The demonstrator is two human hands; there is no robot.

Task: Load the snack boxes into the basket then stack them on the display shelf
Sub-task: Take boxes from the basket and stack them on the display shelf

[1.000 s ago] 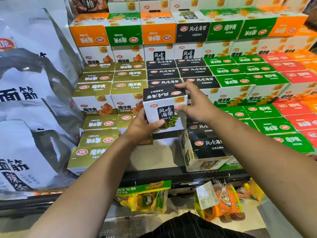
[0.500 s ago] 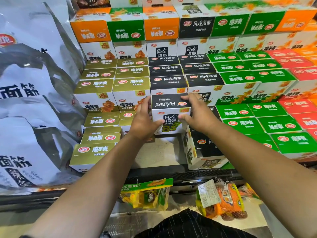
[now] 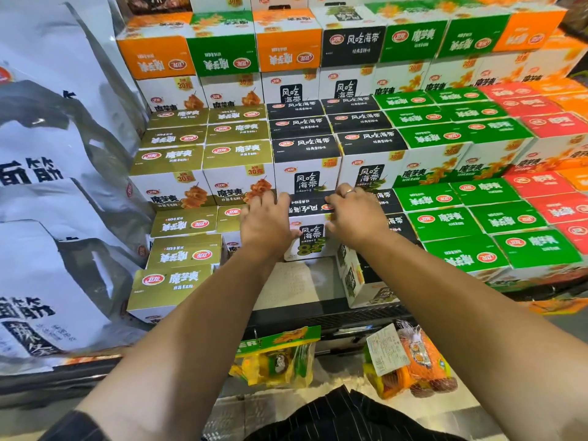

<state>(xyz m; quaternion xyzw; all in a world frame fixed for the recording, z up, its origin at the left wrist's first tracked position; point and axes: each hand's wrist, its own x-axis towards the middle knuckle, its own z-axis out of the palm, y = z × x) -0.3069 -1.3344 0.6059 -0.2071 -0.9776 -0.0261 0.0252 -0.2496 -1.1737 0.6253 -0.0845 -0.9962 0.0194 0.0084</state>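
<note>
A black-topped white snack box (image 3: 310, 232) sits at the back of a gap on the display shelf (image 3: 296, 284), under the stack of black boxes (image 3: 305, 151). My left hand (image 3: 267, 222) grips its left side, fingers over the top edge. My right hand (image 3: 354, 216), a ring on one finger, grips its right side and top. Gold-topped boxes (image 3: 178, 281) stand to the left of the gap, another black box (image 3: 366, 281) to its right. No basket is in view.
Green boxes (image 3: 467, 253) and red boxes (image 3: 556, 205) fill the shelf to the right; orange and green boxes (image 3: 222, 55) are stacked higher behind. Large silver bags (image 3: 60, 186) lean at the left. Packaged toys (image 3: 410, 361) hang below the shelf's front edge.
Both hands have carried the black-topped box down and back into the gap on the shelf, until it sits under the upper black boxes.
</note>
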